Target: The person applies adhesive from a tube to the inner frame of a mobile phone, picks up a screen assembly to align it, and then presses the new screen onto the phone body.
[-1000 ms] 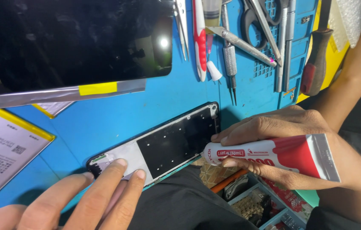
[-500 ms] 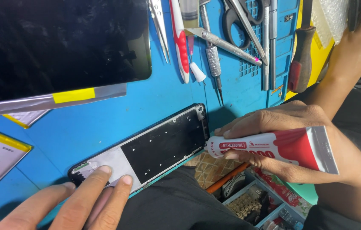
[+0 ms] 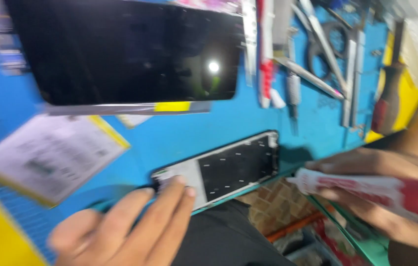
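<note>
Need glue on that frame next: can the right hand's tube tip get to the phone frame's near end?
Probably yes. The right hand holds the glue tube, tip just off the phone frame; nothing between. The left hand presses the far end.

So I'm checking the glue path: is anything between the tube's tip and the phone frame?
Nothing visible. The tube in the right hand has its tip just off the right end of the phone frame, with only open gap between them. The left hand presses the frame's other end.

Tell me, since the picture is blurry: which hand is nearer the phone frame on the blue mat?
Left. The left hand has fingertips resting on the phone frame at its near end. The right hand, holding a glue tube, sits just off its far end, not touching.
</note>
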